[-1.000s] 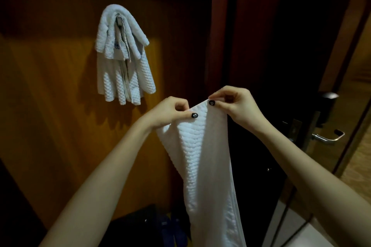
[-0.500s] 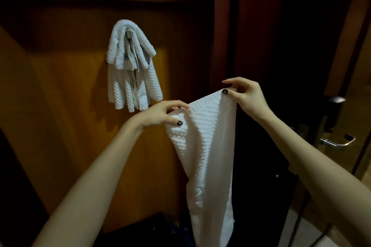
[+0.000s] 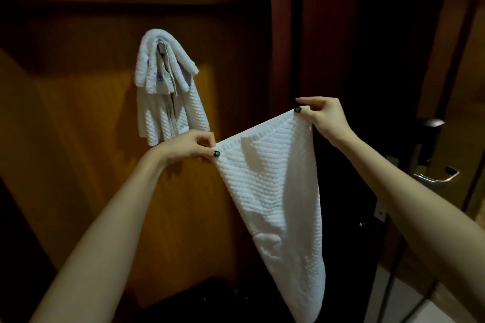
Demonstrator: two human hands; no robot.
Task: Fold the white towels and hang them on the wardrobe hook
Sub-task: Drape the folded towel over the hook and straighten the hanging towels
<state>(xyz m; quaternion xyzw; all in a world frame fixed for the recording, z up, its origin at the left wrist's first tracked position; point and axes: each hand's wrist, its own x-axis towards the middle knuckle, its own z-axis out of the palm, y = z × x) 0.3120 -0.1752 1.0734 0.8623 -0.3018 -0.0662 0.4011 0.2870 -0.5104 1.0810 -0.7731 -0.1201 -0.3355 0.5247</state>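
Two top corners of one white towel [image 3: 273, 191] are being pinched, one in each fist.

I am nipping the lower corner between the thumb and curled fingers of my left hand [image 3: 189, 145], while my right hand [image 3: 324, 118] is pinching the higher corner with thumb and forefinger. The hem is stretching taut between them, the cloth hanging to a narrow tail. It is dangling before the wooden wardrobe panel [image 3: 78, 139], where folded towels [image 3: 168, 86] are hanging on the hook [image 3: 160, 46]. A metal door handle [image 3: 437, 178] is gleaming at the right.
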